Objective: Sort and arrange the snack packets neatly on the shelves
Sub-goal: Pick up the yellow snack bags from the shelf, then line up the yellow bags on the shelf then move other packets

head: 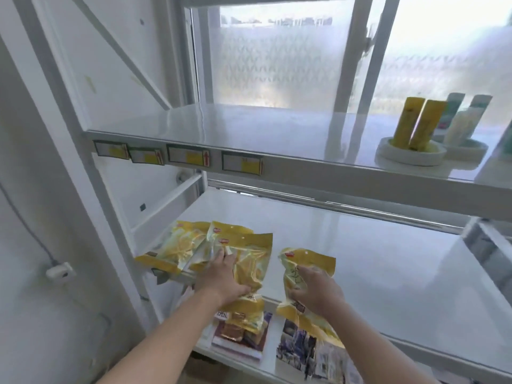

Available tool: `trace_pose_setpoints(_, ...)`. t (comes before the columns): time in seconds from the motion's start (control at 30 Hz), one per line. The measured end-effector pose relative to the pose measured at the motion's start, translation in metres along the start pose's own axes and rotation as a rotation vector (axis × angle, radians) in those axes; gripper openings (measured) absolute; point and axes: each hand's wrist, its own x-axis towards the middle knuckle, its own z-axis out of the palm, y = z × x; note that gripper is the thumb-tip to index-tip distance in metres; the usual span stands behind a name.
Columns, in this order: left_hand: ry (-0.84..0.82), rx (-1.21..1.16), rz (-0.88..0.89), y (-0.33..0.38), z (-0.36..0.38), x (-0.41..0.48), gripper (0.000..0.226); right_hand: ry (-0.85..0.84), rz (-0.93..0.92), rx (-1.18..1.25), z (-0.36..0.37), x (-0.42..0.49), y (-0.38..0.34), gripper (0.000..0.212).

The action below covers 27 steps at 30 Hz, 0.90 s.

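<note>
Forearms: two bare arms reach in from 6 o'clock toward the lower shelf [388, 245]
Left hand [221, 275]: lies palm down, fingers spread, pressing on a yellow packet [249, 261] whose long axis runs from 6 to 12 o'clock, header edge toward 12
Right hand [315, 292]: fingers closed on another yellow packet [304, 275], lifted and tilted, header toward 12, tail toward 5
Fanned packets [177, 248]: overlapping yellow ones at 9 o'clock of the left hand, long axes leaning toward 1 o'clock
Purple packets [241, 339]: on the shelf below, near its front edge
Upper shelf [249, 128]: yellow tubes [415, 123] stand upright in a white dish at 2 o'clock
</note>
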Motion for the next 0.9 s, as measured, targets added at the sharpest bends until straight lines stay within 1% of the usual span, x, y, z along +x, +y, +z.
trace_pose_setpoints(0.07,-0.037,0.027,0.041,0.005,0.004,0.035,0.098,0.01,0.048,-0.012,0.005,0.028,0.001,0.073)
trace_pose_setpoints(0.17,-0.074,0.062,0.095,0.011,0.015,0.082,0.099,0.006,0.097,-0.045,0.01,0.063,0.0,0.072)
trace_pose_setpoints(0.27,-0.116,0.075,0.108,0.013,0.03,0.12,0.099,0.031,0.128,-0.056,0.018,0.09,0.001,0.07)
trace_pose_setpoints(0.37,-0.153,0.165,0.12,0.013,0.047,0.136,0.102,0.011,0.176,-0.076,0.029,0.103,0.003,0.073)
trace_pose_setpoints(0.5,-0.173,0.26,0.194,0.01,0.055,0.137,0.102,-0.046,0.25,-0.09,0.037,0.107,0.004,0.083)
trace_pose_setpoints(0.7,-0.184,0.298,0.278,0.002,0.029,0.126,0.103,0.003,0.331,-0.081,0.027,0.073,0.001,0.083)
trace_pose_setpoints(0.8,-0.194,0.284,0.349,0.003,0.02,0.11,0.102,0.05,0.404,-0.054,0.019,0.035,0.002,0.082)
trace_pose_setpoints(0.9,-0.226,0.287,0.456,0.014,0.022,0.081,0.1,0.072,0.508,-0.024,0.018,-0.021,0.006,0.081)
